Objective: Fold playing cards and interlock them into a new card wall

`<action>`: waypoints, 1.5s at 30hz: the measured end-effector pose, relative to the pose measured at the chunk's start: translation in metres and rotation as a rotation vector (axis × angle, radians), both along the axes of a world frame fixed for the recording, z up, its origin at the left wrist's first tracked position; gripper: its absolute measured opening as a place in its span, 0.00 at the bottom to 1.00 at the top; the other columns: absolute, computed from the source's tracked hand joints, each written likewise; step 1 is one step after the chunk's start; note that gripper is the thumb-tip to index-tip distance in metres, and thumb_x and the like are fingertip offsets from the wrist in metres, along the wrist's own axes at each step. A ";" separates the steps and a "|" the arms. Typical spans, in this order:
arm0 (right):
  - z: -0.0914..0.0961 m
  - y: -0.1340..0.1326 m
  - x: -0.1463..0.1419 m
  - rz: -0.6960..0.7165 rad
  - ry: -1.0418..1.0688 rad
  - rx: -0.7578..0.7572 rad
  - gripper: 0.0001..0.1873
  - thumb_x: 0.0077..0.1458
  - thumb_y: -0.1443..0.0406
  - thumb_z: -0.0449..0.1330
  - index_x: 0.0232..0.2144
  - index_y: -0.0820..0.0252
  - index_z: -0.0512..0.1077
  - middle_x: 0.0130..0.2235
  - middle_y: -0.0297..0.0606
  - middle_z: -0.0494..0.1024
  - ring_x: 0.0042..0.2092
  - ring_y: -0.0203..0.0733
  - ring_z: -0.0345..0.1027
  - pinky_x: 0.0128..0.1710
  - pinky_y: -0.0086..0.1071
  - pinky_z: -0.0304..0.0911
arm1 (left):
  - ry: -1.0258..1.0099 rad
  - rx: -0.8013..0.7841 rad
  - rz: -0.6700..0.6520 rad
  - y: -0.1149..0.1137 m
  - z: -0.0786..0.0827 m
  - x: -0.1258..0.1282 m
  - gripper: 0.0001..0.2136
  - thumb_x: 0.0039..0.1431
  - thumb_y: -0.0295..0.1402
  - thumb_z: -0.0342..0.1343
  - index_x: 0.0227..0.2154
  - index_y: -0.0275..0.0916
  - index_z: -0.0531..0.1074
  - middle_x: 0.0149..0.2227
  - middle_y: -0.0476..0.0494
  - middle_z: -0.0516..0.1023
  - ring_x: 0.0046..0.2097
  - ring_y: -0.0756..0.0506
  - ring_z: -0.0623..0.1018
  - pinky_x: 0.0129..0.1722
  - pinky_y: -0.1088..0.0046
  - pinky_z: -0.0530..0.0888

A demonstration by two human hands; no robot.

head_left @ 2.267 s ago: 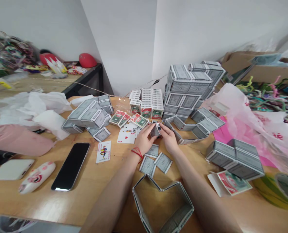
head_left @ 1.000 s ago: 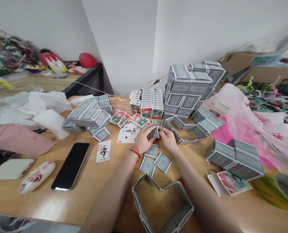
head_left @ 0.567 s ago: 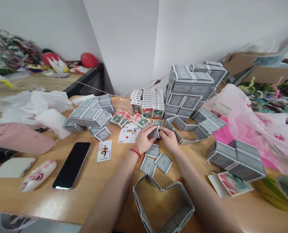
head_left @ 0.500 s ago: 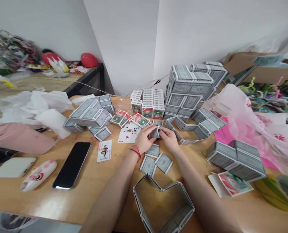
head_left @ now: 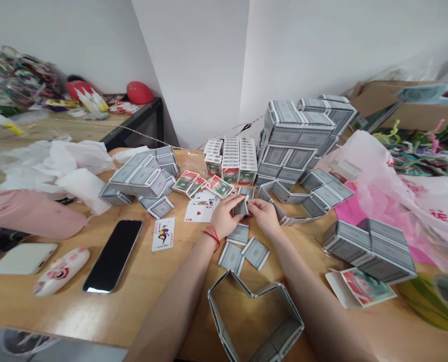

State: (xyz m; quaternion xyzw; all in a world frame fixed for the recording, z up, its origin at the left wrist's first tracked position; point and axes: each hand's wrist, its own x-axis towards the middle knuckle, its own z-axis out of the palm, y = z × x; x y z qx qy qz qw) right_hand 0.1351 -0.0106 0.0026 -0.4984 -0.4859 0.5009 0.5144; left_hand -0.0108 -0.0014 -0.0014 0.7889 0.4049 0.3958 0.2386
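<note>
Between my two hands is a folded playing card with a grey patterned back. My left hand, with a red string at the wrist, is closed around its left side. The fingertips of my right hand pinch its right edge. Several folded square cards lie on the table just below. Nearer to me, between my forearms, stands a heart-shaped ring of folded cards. Face-up playing cards lie left of my left hand, and a joker card lies farther left.
Rows of card boxes stand behind my hands. A tall stack of card-built blocks rises at the back right; another card structure stands left. A black phone, a power bank and tape lie on the table.
My hands stay in nearly the same place, with the folded card still between them. The right fingers have shifted slightly at the card's edge. The whole view has moved a little.
</note>
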 end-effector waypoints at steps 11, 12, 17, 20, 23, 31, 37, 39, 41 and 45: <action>-0.003 0.001 0.000 -0.035 -0.014 -0.041 0.17 0.39 0.53 0.61 0.22 0.63 0.70 0.19 0.33 0.71 0.21 0.34 0.61 0.23 0.29 0.57 | -0.010 0.002 -0.022 -0.002 0.002 0.000 0.27 0.43 0.20 0.55 0.49 0.43 0.65 0.51 0.45 0.68 0.53 0.45 0.66 0.55 0.60 0.63; -0.004 0.001 0.000 -0.035 -0.013 -0.044 0.17 0.38 0.53 0.61 0.22 0.63 0.70 0.19 0.33 0.70 0.21 0.34 0.61 0.23 0.29 0.57 | -0.011 0.001 -0.026 -0.002 0.002 0.000 0.27 0.43 0.19 0.55 0.49 0.43 0.65 0.51 0.45 0.68 0.53 0.45 0.66 0.55 0.60 0.63; -0.005 0.001 -0.001 -0.043 0.010 -0.058 0.18 0.38 0.53 0.61 0.22 0.63 0.70 0.19 0.33 0.70 0.21 0.33 0.60 0.22 0.28 0.57 | -0.013 -0.004 -0.033 -0.003 0.003 -0.001 0.27 0.42 0.18 0.54 0.49 0.42 0.64 0.51 0.45 0.68 0.53 0.46 0.66 0.55 0.61 0.63; -0.006 0.001 -0.001 -0.047 0.009 -0.060 0.18 0.38 0.52 0.61 0.21 0.63 0.69 0.19 0.33 0.70 0.20 0.33 0.60 0.22 0.28 0.56 | -0.013 -0.002 -0.035 -0.003 0.004 0.000 0.28 0.42 0.18 0.54 0.49 0.42 0.64 0.51 0.45 0.68 0.53 0.45 0.66 0.55 0.61 0.63; -0.007 0.001 -0.001 -0.054 -0.002 -0.046 0.17 0.38 0.53 0.61 0.20 0.63 0.69 0.18 0.33 0.70 0.20 0.33 0.60 0.21 0.28 0.56 | -0.009 0.001 -0.044 -0.003 0.005 0.000 0.28 0.42 0.18 0.53 0.49 0.43 0.64 0.51 0.45 0.67 0.53 0.46 0.66 0.55 0.61 0.63; -0.009 0.002 -0.002 -0.121 -0.065 -0.014 0.16 0.39 0.53 0.59 0.20 0.62 0.68 0.18 0.33 0.69 0.20 0.33 0.59 0.20 0.27 0.56 | 0.016 0.003 -0.061 -0.004 0.004 0.000 0.28 0.44 0.19 0.54 0.51 0.44 0.63 0.52 0.45 0.66 0.54 0.45 0.65 0.55 0.60 0.63; -0.010 -0.001 0.000 -0.177 -0.152 -0.014 0.14 0.42 0.55 0.58 0.17 0.61 0.67 0.17 0.32 0.67 0.19 0.33 0.57 0.19 0.27 0.53 | 0.059 0.015 -0.076 -0.004 0.003 0.001 0.27 0.45 0.23 0.56 0.51 0.44 0.63 0.52 0.45 0.66 0.54 0.46 0.66 0.55 0.62 0.63; -0.010 -0.002 0.000 -0.200 -0.202 0.005 0.14 0.42 0.56 0.57 0.17 0.61 0.67 0.17 0.32 0.67 0.20 0.33 0.57 0.19 0.27 0.53 | 0.067 0.015 -0.079 -0.004 0.002 0.002 0.26 0.46 0.24 0.56 0.51 0.44 0.63 0.52 0.45 0.67 0.54 0.46 0.66 0.55 0.62 0.64; -0.010 -0.002 0.001 -0.205 -0.234 0.017 0.14 0.43 0.56 0.56 0.17 0.61 0.68 0.18 0.32 0.68 0.20 0.34 0.58 0.20 0.27 0.53 | 0.071 0.010 -0.080 -0.004 0.002 0.002 0.26 0.46 0.25 0.57 0.51 0.45 0.63 0.52 0.45 0.67 0.53 0.45 0.66 0.54 0.61 0.64; -0.013 0.000 0.002 -0.179 -0.233 0.045 0.14 0.44 0.56 0.55 0.20 0.62 0.70 0.20 0.35 0.71 0.22 0.35 0.60 0.21 0.28 0.56 | 0.068 0.011 -0.076 -0.003 0.001 0.003 0.26 0.46 0.24 0.56 0.51 0.45 0.62 0.53 0.45 0.66 0.54 0.45 0.65 0.55 0.60 0.62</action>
